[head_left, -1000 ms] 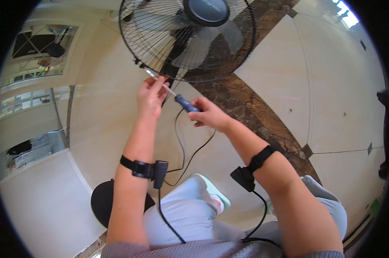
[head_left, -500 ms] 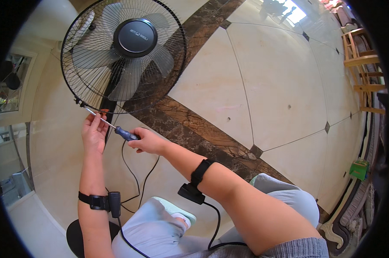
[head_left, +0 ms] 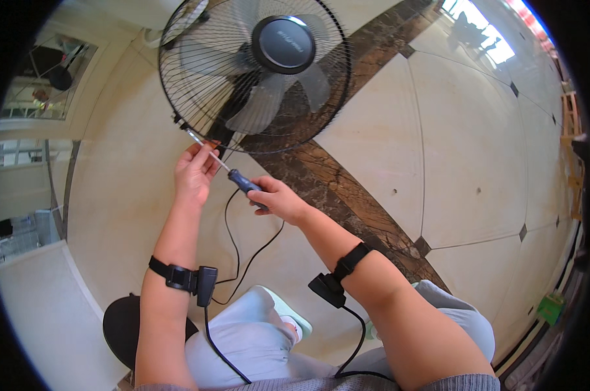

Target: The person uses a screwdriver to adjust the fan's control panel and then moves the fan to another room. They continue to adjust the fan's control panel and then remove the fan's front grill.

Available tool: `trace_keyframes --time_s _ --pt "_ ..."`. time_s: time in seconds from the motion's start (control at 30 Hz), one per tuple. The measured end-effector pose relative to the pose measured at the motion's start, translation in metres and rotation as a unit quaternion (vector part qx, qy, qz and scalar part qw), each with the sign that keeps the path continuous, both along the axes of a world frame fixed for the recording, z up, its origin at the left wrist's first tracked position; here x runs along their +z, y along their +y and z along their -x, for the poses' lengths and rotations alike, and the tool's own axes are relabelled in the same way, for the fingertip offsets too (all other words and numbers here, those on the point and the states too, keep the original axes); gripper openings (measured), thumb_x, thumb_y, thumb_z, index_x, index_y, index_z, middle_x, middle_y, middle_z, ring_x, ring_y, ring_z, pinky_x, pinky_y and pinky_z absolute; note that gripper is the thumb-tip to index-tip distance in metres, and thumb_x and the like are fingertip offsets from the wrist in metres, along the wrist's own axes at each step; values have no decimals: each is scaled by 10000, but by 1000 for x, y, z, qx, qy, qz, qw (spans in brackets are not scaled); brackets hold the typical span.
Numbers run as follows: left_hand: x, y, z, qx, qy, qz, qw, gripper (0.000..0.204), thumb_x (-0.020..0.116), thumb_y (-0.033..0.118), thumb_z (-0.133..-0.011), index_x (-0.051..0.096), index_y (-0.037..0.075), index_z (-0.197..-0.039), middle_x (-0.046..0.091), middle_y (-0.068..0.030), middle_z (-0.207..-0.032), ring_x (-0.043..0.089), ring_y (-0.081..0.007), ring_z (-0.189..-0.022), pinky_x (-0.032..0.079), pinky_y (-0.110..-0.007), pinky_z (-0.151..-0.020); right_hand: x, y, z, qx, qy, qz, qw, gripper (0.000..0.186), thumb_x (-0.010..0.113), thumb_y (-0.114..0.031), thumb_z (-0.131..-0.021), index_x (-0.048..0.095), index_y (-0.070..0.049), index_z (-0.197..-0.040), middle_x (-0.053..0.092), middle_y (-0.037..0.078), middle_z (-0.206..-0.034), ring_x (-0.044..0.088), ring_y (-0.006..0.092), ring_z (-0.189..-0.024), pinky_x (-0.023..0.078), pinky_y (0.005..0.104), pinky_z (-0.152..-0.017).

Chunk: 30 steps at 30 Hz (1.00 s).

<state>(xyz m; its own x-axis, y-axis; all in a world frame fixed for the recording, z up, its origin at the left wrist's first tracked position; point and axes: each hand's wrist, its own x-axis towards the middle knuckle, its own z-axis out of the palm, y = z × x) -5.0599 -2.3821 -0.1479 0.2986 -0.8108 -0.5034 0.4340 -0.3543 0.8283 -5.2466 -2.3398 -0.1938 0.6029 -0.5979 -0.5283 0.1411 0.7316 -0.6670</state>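
Note:
A standing fan (head_left: 283, 44) with a round black wire grille and grey translucent blades fills the upper middle. My right hand (head_left: 277, 199) is wrapped round the blue handle of a screwdriver (head_left: 241, 180). Its metal shaft slants up and left to a small black clip (head_left: 180, 122) on the lower left rim of the grille. Below that rim, my left hand (head_left: 196, 171) is closed around the shaft near its tip, thumb and fingers pinched. Whether the tip sits in a screw is too small to tell.
A black cable (head_left: 233, 260) loops across the pale tiled floor (head_left: 468, 150) below the fan. A dark marble band (head_left: 347, 189) crosses the tiles. A black round stool seat (head_left: 122, 332) is beside my left arm. A green box (head_left: 550, 308) lies at the far right.
The fan and both hands appear farther right and slightly higher, as the whole view has shifted. Both hands keep about the same hold on the screwdriver at the grille clip.

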Motion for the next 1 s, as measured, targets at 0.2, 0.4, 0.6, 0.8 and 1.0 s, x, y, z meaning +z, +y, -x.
trace_keyframes --time_s 0.2,0.4,0.6,0.8,1.0 --pt "2 -4 3 15 -27 19 999 147 660 56 -755 522 70 -804 627 -71 -821 622 -168 -731 489 -235 -622 3 2 -1 -7 -26 -8 1000 323 542 -197 -849 479 -92 -1148 533 0 -935 540 108 -876 490 302 -738" --pt "5 0 -2 -59 43 43 996 69 592 133 -828 570 89 -877 632 -35 -828 609 -125 -784 478 -235 -655 3 1 -1 19 -5 15 1000 331 573 -174 -830 467 -87 -1131 523 5 -936 532 111 -884 487 290 -745" --pt "7 -5 2 -6 -16 19 1000 100 632 93 -791 535 87 -814 625 -46 -807 609 -133 -759 478 -223 -637 7 -1 -6 30 96 93 991 344 597 -167 -807 460 -71 -1107 507 4 -913 524 101 -860 480 272 -725" --pt "6 -5 2 -6 -63 37 997 114 629 70 -785 528 61 -839 625 -68 -812 615 -144 -740 484 -224 -637 5 -3 0 16 -13 -21 1000 354 540 -197 -835 455 -80 -1158 512 7 -929 527 107 -856 463 295 -762" --pt "7 -2 0 -23 -36 68 997 105 603 85 -807 537 52 -882 629 -71 -835 615 -147 -757 488 -228 -648 -1 -2 -2 25 2 24 999 355 583 -169 -812 459 -86 -1134 516 -3 -917 525 94 -845 469 288 -754"
